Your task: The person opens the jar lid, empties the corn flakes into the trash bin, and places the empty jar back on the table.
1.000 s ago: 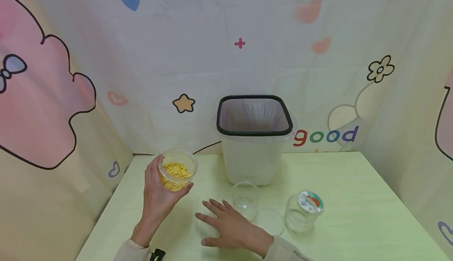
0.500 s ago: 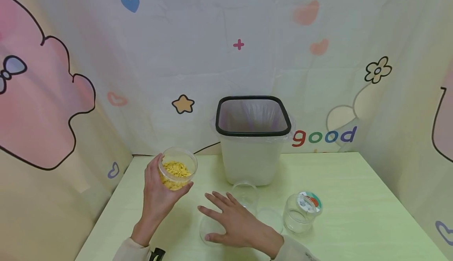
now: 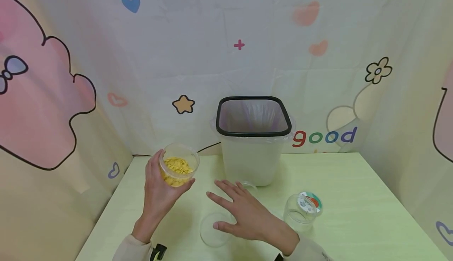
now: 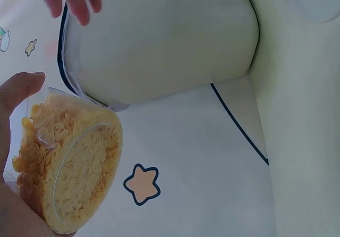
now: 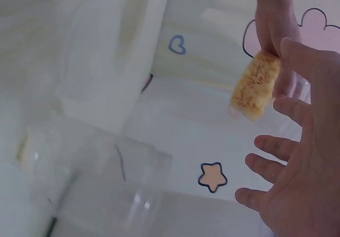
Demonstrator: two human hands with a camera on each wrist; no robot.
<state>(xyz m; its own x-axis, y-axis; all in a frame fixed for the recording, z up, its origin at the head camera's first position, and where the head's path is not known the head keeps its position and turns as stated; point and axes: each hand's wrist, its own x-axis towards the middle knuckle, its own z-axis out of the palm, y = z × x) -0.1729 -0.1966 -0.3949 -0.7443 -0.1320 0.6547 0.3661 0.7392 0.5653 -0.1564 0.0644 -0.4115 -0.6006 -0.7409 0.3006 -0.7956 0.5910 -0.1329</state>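
My left hand [image 3: 157, 192] grips a clear plastic jar [image 3: 178, 172], lidless and about half full of yellow flakes, tilted above the left of the table. Its round base, packed with flakes, shows in the left wrist view. With fingers straight and spread, my right hand [image 3: 247, 214] hovers above the table, holding nothing. Below its thumb lies a clear round lid [image 3: 212, 233]. Behind that hand stands a second clear jar [image 5: 117, 178], mostly hidden in the head view except for its rim.
A white bin [image 3: 251, 158] with a black rim and a plastic liner stands at the back middle. Right of my right hand is another clear jar [image 3: 297, 215], with a lid [image 3: 311, 202] bearing a colourful label behind it. Printed curtains [image 3: 159, 56] enclose the table.
My right hand has moved up and to the right, off the clear lid, and now covers more of the second jar. My left hand has raised the flake jar slightly.
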